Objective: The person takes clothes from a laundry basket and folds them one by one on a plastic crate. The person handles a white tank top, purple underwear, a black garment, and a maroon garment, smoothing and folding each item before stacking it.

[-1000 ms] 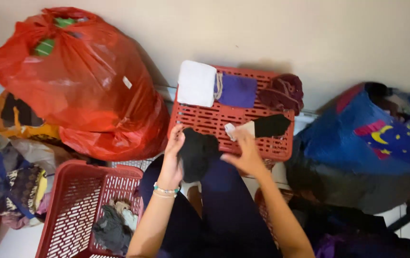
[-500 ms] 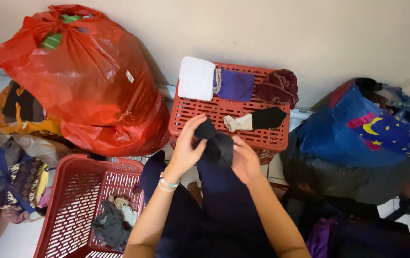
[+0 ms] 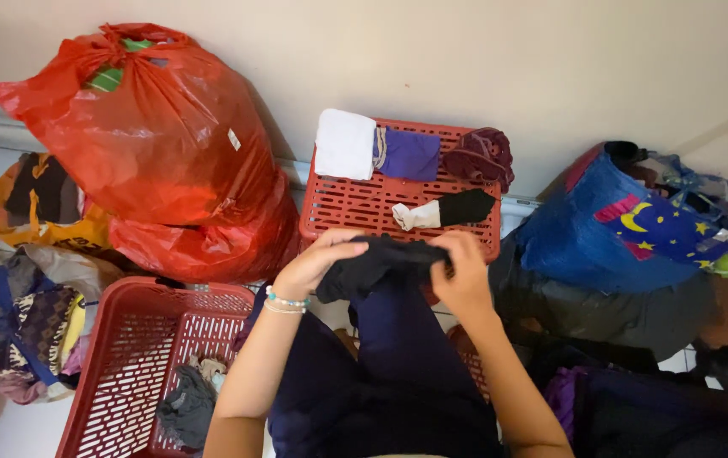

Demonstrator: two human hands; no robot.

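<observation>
Both grips pinch one small black cloth garment (image 3: 381,261), left hand (image 3: 317,265) and right hand (image 3: 464,276) closed on its two ends just in front of the upturned red plastic crate (image 3: 364,203). A moment ago it lay spread against that crate; now it is lifted and bunched, so folding seems under way. Forearms rise from the lap, wrists bent inward, thumbs on top.
</observation>
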